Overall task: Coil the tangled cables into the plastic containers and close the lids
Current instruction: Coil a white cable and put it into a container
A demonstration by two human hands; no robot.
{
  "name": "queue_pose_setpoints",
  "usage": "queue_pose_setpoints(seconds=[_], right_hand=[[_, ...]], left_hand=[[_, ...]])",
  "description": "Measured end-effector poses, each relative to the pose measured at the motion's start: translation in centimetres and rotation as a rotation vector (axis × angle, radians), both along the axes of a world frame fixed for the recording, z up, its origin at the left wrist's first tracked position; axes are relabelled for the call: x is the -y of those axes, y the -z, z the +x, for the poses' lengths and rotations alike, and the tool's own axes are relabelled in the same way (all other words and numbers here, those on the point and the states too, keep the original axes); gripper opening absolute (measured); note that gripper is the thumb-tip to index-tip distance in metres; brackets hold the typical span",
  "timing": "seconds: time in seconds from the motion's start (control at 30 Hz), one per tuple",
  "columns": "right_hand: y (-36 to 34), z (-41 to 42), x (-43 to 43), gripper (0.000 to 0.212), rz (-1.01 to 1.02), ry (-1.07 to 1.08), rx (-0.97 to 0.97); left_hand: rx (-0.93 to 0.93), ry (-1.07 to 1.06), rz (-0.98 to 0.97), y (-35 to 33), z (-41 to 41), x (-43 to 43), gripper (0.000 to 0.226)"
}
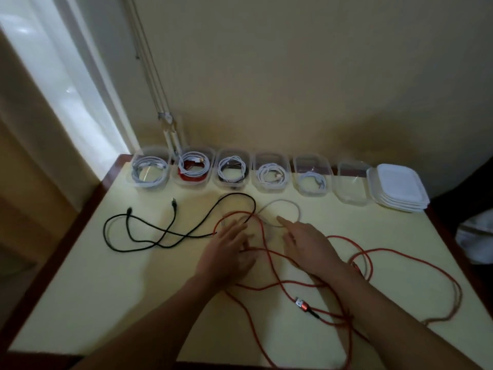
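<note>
While resting flat on the red cable (302,304) mid-tabletop (133,289), pinching nothing: left hand (229,248) grip spread, right hand (306,241) grip straight-fingered near the white cable (284,200). Farther off, row of containers (352,188), lids (397,186) stacked right.

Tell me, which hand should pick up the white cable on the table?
Probably the right hand. Its stretched fingers lie right beside the white cable loop, while the left hand lies flat further left, over the red cable and near the black cable.
</note>
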State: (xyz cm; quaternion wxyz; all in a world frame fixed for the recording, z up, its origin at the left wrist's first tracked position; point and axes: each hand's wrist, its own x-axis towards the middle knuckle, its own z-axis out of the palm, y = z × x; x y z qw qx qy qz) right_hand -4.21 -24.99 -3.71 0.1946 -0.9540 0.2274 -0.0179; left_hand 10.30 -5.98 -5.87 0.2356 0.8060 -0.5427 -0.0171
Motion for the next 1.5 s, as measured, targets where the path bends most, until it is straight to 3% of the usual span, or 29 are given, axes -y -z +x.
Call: queue_pose_setpoints(seconds=[0.07, 0.13, 0.23, 0.37, 0.43, 0.53, 0.77, 0.97, 1.03, 1.17, 1.33, 1.4, 1.5], right_hand=[[0.1, 0.9, -0.5, 0.047, -0.054, -0.022, -0.134], [0.2, 1.1, -0.9, 0.032, -0.069, 0.027, -0.154], [-0.7, 0.3, -1.1, 0.015, -0.155, 0.124, -0.043], [-3.9, -1.6, 0.5, 0.015, -0.24, 0.251, 0.104], [-6.0, -2.3, 1.5, 0.016, -0.198, 0.316, 0.221], [-9.7, -2.8, 1.8, 0.019, -0.101, 0.393, 0.396], [-19.3, -4.7, 0.4, 0.018, 0.256, 0.482, 0.809], [-24.2, -7.0, -1.5, 0.022, 0.328, 0.381, 0.82], [-25.0, -7.9, -2.1, 0.023, 0.323, 0.359, 0.811], [-26.4, -9.3, -3.2, 0.021, 0.381, 0.293, 0.782], [-27.9, -10.2, -4.1, 0.023, 0.423, 0.262, 0.831], [-28.5, -10.6, -4.3, 0.023, 0.397, 0.291, 0.872], [-28.8, -11.4, -4.6, 0.017, 0.328, 0.353, 0.885]], left_hand=[[-0.019, -0.01, 0.002, 0.5, 0.3, -2.1, 0.032], [-0.002, -0.029, 0.042, 0.7, 0.7, -3.6, 0.031], [-0.002, -0.072, 0.061, 0.7, 1.0, -4.7, 0.031], [0.012, -0.125, 0.098, -0.2, 0.9, -4.5, 0.025], [0.001, -0.186, 0.158, -0.7, 0.4, -4.1, 0.037], [-0.033, -0.315, 0.185, -2.3, -1.5, -2.7, 0.033], [-0.199, -0.388, -0.112, -10.1, -6.0, 2.7, 0.053], [-0.41, -0.281, -0.445, -16.5, -8.3, 5.4, 0.085], [-0.447, -0.297, -0.476, -18.2, -9.0, 5.3, 0.089], [-0.473, -0.245, -0.398, -20.6, -10.2, 4.7, 0.075], [-0.504, -0.252, -0.39, -22.2, -10.7, 3.1, 0.019], [-0.48, -0.289, -0.381, -22.7, -10.2, 2.1, 0.017], [-0.285, -0.32, -0.393, -23.0, -8.7, 0.4, 0.043]])
